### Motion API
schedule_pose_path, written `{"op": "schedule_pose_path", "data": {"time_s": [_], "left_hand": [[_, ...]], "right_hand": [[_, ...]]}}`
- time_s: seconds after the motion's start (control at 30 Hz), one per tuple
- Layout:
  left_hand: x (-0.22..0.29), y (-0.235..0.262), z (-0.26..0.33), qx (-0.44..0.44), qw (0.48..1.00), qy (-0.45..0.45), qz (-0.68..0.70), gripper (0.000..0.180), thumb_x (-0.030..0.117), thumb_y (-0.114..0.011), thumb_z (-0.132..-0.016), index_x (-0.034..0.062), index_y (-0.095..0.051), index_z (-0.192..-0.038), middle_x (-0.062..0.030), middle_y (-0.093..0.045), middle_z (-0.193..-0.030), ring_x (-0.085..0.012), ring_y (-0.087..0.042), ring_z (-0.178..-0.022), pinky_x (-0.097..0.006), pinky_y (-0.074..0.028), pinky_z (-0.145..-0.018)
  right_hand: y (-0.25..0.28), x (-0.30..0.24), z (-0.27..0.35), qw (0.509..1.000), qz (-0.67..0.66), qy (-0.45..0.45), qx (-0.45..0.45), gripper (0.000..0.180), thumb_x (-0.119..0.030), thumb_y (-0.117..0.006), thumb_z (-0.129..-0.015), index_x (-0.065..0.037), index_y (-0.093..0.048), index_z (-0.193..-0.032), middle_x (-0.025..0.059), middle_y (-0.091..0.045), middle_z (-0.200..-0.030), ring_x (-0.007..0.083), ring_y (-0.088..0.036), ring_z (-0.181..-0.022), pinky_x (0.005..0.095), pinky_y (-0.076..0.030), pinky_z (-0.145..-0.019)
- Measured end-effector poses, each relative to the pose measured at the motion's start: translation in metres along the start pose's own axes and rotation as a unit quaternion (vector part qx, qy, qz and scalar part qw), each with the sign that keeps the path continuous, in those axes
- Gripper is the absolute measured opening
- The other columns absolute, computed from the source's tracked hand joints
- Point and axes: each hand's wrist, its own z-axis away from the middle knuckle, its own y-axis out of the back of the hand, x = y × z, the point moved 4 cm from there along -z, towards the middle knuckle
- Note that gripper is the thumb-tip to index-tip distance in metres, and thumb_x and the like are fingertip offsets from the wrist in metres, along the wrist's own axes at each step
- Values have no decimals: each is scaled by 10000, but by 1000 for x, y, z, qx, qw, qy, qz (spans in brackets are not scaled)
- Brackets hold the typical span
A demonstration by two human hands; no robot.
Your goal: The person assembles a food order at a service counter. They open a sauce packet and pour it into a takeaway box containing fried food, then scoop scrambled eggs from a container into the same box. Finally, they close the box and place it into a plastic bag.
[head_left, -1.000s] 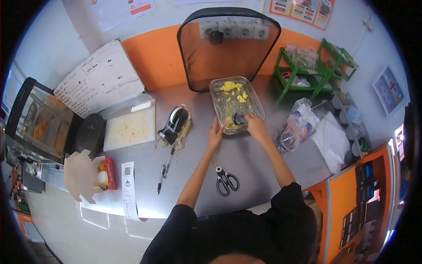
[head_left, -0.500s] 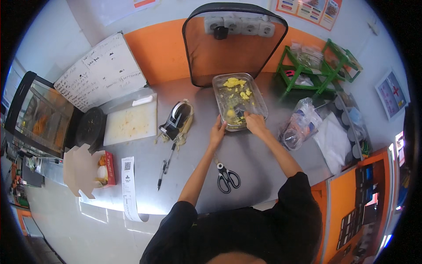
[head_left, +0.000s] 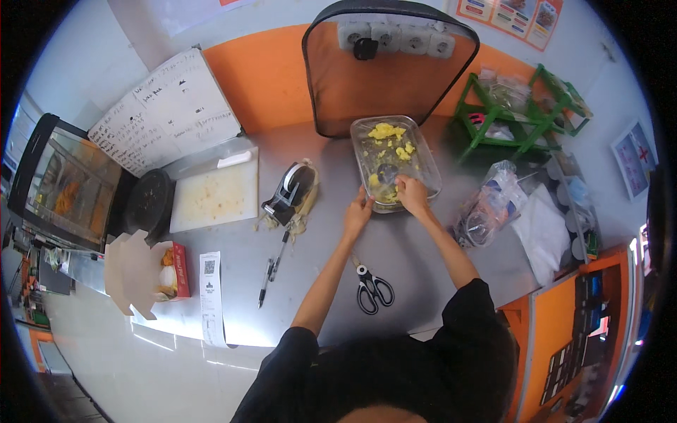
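A clear rectangular food container [head_left: 435, 168] stands on the steel counter, holding clumps of yellow food [head_left: 386, 132] that look like scrambled egg. My left hand [head_left: 358, 215] grips its near left corner. My right hand [head_left: 412, 194] is closed over the near end, holding what seems to be a spoon [head_left: 387, 172]; its dark round head lies among the yellow bits, and the handle is mostly hidden by my fingers. Toward me on the counter lie black-handled scissors [head_left: 374, 287].
Behind the container stands a dark mesh food cover [head_left: 395, 77]. Leftward are a tape dispenser [head_left: 285, 194], pens [head_left: 271, 271], a white cutting board [head_left: 215, 197], an open food box [head_left: 182, 271] and a receipt [head_left: 211, 303]. Plastic bags [head_left: 490, 204] and a green rack [head_left: 486, 134] sit rightward.
The whole view has shifted slightly, so everything sits a little further right. My right hand and the spoon have moved slightly within the container; my left hand keeps its hold.
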Motion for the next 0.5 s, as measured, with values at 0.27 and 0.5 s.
{"op": "schedule_pose_path", "data": {"time_s": [0.27, 0.5], "left_hand": [[-7, -9, -2, -8, 998, -11, 66, 522, 298, -500, -824, 66, -354, -1269, -119, -566, -609, -220, -556, -533, -328, -429, -534], [9, 0, 1, -3, 1000, -12, 18, 491, 245, -503, -814, 39, -384, -1244, -132, -550, -595, -230, -553, -539, -333, -426, -537]], "right_hand": [[-11, 1, -9, 990, 20, 109, -83, 170, -119, -523, -704, -82, -617, -840, 167, -598, -717, 330, -584, -690, 431, -449, -606], [2, -25, -5, 939, 217, 241, -112, 178, -115, -534, -667, -63, -603, -823, 164, -592, -662, 286, -598, -627, 384, -455, -527]]}}
